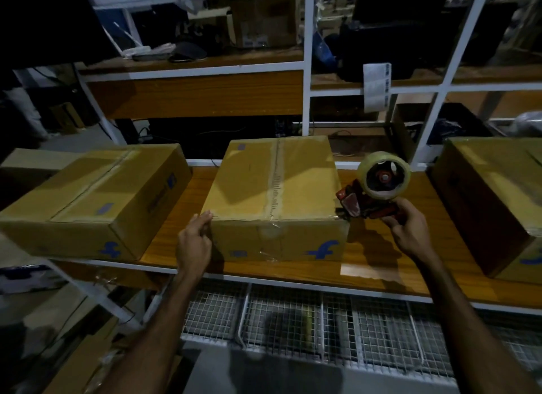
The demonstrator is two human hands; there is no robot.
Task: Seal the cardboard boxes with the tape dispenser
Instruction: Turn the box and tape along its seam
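Mesh: white wire grid below the bench's near edge.
Left hand: fingers curled against the near left top corner of the middle box, bracing it.
Right hand: clenched around the handle of the dispenser.
Dispenser: red, with a clear tape roll upright on top; its blade end meets the near right top corner of the middle box.
Middle box: on the bench, flaps closed, tape along the centre seam and down the front face.
Left box: apart from the middle one, angled.
Right box: at the bench's right end, partly cut off.
Shelves: white frame behind, holding dark clutter.
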